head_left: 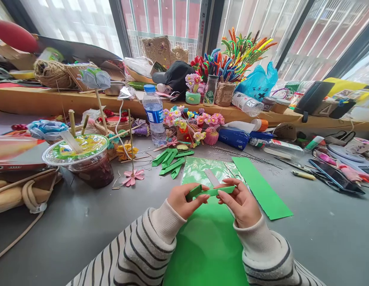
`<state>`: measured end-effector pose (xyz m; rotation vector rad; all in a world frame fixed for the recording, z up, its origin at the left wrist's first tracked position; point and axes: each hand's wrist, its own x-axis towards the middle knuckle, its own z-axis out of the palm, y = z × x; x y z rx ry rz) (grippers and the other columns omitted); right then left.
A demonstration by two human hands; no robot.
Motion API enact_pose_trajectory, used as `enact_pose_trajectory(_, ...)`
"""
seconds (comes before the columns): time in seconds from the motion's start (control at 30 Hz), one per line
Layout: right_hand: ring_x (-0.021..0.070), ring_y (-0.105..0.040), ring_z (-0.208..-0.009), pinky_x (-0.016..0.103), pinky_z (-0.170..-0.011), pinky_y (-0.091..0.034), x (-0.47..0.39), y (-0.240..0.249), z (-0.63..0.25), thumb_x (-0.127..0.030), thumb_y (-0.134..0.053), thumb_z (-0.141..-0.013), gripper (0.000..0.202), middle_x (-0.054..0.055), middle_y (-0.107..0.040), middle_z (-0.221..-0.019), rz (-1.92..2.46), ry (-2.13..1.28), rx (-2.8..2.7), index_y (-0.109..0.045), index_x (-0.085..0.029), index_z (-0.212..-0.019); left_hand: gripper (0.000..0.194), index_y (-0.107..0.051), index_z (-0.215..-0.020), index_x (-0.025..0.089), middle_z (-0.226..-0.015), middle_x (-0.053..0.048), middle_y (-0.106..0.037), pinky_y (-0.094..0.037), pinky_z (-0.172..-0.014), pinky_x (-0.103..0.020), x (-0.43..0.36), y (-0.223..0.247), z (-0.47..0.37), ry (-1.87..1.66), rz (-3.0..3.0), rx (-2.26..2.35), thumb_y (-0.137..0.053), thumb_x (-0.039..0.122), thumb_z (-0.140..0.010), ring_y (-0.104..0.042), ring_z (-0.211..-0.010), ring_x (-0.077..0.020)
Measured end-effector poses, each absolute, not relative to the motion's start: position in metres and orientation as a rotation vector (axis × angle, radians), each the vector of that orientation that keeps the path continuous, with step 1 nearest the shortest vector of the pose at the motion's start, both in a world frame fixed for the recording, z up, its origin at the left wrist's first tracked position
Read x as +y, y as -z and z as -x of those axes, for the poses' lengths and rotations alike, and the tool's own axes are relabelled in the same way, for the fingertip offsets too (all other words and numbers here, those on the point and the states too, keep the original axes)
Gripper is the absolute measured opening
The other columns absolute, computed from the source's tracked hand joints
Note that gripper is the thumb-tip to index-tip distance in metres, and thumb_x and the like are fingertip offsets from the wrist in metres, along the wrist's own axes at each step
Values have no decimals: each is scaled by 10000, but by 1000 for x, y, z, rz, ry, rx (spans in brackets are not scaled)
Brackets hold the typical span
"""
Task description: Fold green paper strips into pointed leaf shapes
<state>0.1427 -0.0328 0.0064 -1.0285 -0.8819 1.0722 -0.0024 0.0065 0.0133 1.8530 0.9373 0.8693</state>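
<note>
A narrow folded green paper strip [213,192] stretches between my two hands. My left hand [184,198] pinches its left part, where the strip bends over the fingers. At the other end my right hand [239,202] grips it between thumb and fingertips. Beneath both hands lies a large green paper sheet [206,246], with a clear plastic packet [196,169] and a grey ruler-like piece [212,177] just beyond. Several folded green paper pieces [169,159] lie beyond my left hand. To the right of my right hand rests a long green paper strip [263,188].
On the left stand a lidded drink cup [93,169] and a pink paper flower [133,177]. A water bottle [154,115] stands at the back beside crocheted flowers [193,121]. Thin wires [244,154] and a phone [336,174] lie on the right. A cluttered wooden ledge [125,104] runs behind.
</note>
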Motion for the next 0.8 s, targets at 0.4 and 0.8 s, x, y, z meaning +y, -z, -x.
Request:
enact_pose_trajectory(0.4, 94, -539, -451, 199, -456, -457, -32, -9, -148, -239, -658, -541, 161, -17, -584, -464, 1143, -1148, -735, -607, -138, -657, 214, -613, -675, 130, -594, -35, -621, -367, -493, -203, 7, -21, 6, -798, -1698, 953, -510, 317, -659, -479, -512, -102)
enact_pose_trajectory(0.8, 85, -467, -410, 216, -411, -389, -37, -12, -140, -218, -660, -535, 76, -22, -560, -450, 1099, -977, -851, -608, -168, -559, 193, -594, -566, 139, -504, 1, -579, -332, -465, -199, -4, -28, -8, -846, -1447, 832, -531, 303, -646, -444, -451, -78)
